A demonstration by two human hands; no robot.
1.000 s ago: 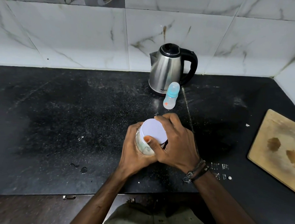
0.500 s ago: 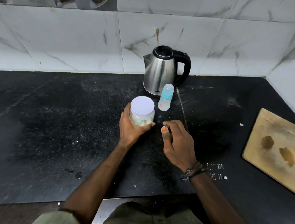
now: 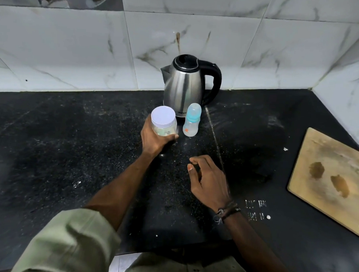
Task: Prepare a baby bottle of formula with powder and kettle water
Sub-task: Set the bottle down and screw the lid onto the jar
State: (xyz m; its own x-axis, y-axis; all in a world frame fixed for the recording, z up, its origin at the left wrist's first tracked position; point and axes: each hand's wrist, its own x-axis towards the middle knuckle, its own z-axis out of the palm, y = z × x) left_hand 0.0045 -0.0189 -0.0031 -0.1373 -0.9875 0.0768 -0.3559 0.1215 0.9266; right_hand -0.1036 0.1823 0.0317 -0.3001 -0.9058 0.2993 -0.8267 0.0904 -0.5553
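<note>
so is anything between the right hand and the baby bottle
Nothing visible. The right hand is empty, nearer the person than the baby bottle, with only bare counter between them. The jar, held by the left hand, sits left of the bottle, and the kettle stands behind it.

White marble-look wall tiles (image 3: 75, 49) with grey veins are running behind and down the right side, meeting at a corner. The black speckled countertop (image 3: 50, 150) is showing dusty smears, and a stained wooden cutting board (image 3: 329, 179) is lying at right.
</note>
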